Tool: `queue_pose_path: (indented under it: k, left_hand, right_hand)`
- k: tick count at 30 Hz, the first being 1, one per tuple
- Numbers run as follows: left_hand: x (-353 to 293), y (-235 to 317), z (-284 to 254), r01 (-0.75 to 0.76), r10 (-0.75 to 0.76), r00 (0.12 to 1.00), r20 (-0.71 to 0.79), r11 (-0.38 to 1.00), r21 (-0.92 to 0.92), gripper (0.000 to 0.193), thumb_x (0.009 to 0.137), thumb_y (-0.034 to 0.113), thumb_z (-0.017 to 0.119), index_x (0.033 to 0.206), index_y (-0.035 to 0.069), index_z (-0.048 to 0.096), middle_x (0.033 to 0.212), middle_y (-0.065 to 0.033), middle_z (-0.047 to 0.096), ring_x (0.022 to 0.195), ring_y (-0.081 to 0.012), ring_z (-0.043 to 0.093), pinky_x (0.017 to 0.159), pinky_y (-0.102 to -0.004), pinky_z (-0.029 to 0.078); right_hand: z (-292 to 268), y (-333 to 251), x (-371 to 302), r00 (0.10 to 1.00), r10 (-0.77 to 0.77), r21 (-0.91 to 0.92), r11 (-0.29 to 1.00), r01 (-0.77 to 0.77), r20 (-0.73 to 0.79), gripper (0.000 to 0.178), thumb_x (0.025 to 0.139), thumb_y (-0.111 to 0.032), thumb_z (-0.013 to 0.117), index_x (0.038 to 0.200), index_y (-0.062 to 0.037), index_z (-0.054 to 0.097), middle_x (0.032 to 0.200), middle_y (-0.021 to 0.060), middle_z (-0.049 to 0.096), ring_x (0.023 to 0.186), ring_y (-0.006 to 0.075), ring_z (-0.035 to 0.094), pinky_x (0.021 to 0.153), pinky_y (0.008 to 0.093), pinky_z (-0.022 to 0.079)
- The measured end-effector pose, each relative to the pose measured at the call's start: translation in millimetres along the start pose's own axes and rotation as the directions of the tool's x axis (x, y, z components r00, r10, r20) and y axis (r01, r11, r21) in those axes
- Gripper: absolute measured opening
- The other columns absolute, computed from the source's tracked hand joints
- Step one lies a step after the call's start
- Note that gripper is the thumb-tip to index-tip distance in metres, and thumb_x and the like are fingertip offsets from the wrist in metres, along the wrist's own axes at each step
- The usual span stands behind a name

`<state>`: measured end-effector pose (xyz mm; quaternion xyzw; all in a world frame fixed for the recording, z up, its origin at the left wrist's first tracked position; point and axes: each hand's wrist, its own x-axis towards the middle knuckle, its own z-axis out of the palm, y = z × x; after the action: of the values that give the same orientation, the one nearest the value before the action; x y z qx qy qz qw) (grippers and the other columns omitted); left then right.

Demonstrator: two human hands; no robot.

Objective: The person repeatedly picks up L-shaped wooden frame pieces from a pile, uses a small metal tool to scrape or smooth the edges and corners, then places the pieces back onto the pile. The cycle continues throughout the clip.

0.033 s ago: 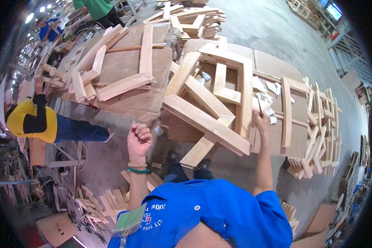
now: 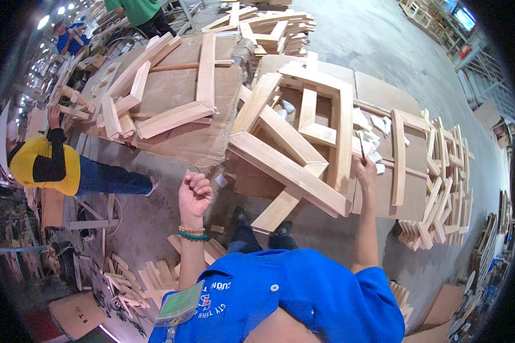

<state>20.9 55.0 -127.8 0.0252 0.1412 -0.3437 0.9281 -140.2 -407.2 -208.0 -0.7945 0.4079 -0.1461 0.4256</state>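
My left hand (image 2: 195, 193) is raised in a loose fist at the near edge of the tables, touching no wood; nothing shows in its curled fingers. Pinched in my right hand (image 2: 365, 170) is a slim dark stick-like tool (image 2: 361, 143), its exact kind unclear. It points away from me, over crumpled white scraps (image 2: 376, 150). Just left of that hand lies a pale wooden frame (image 2: 344, 131) with mitred corners. A wide wooden piece (image 2: 289, 171) slants across the frame's near side, and a shorter board (image 2: 276, 211) juts out toward me from under it.
More frame pieces (image 2: 174, 119) lie on a cardboard-covered table (image 2: 223, 131) at the left. Stacked wooden frames (image 2: 440, 183) stand at the right. A person in a yellow top (image 2: 51, 166) works at the left; another in green (image 2: 140, 11) stands farther off. Wood pieces (image 2: 154, 280) lie near my left side.
The whole view has shifted very slightly. Both hands keep the same pose, and the slim tool stays in my right hand.
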Motion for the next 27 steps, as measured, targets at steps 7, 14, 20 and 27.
queue_pose_path:
  k: [7,14,20,27]
  left_hand:
    - [16,31,-28,0.019,-0.028,0.981,-0.194,0.999,-0.05,0.038,0.095,0.032,0.048,0.063,0.014,0.048,0.057,0.0035,0.039,0.053,-0.0086,0.041,0.05,-0.024,0.039]
    - [32,100,-4,-0.24,0.452,0.853,-0.263,0.785,0.571,0.02,0.095,0.03,0.05,0.083,0.015,0.052,0.066,0.0055,0.047,0.057,-0.0089,0.047,0.055,-0.0235,0.043]
    - [56,141,3,-0.22,0.665,0.736,-0.13,0.416,0.882,0.021,0.096,0.028,0.05,0.083,0.012,0.056,0.067,0.0049,0.05,0.057,-0.005,0.047,0.052,-0.0202,0.04]
    - [94,219,35,-0.205,0.642,0.703,0.306,-0.228,0.952,0.026,0.094,0.03,0.054,0.088,0.006,0.061,0.065,0.0017,0.054,0.057,-0.0088,0.052,0.053,-0.0238,0.041]
  right_hand:
    - [29,-48,-31,0.973,-0.224,0.151,0.965,0.213,0.056,0.023,0.089,-0.02,0.062,0.076,-0.0006,0.062,0.07,-0.0019,0.055,0.065,0.0067,0.045,0.058,0.0249,0.037]
    - [82,-102,-60,0.964,-0.183,0.307,0.944,0.117,0.195,0.026,0.092,-0.016,0.057,0.11,0.0022,0.059,0.094,0.007,0.062,0.085,0.0122,0.055,0.077,0.026,0.045]
    - [104,-131,-78,0.976,-0.12,0.153,0.984,0.093,0.181,0.021,0.092,-0.015,0.054,0.105,-0.0002,0.061,0.079,0.0008,0.058,0.064,0.0071,0.049,0.056,0.0227,0.041]
    - [106,-145,-103,0.988,-0.008,0.257,0.966,-0.032,0.155,0.025,0.093,-0.016,0.053,0.111,-0.0001,0.06,0.079,0.0004,0.058,0.064,0.0051,0.047,0.055,0.0195,0.038]
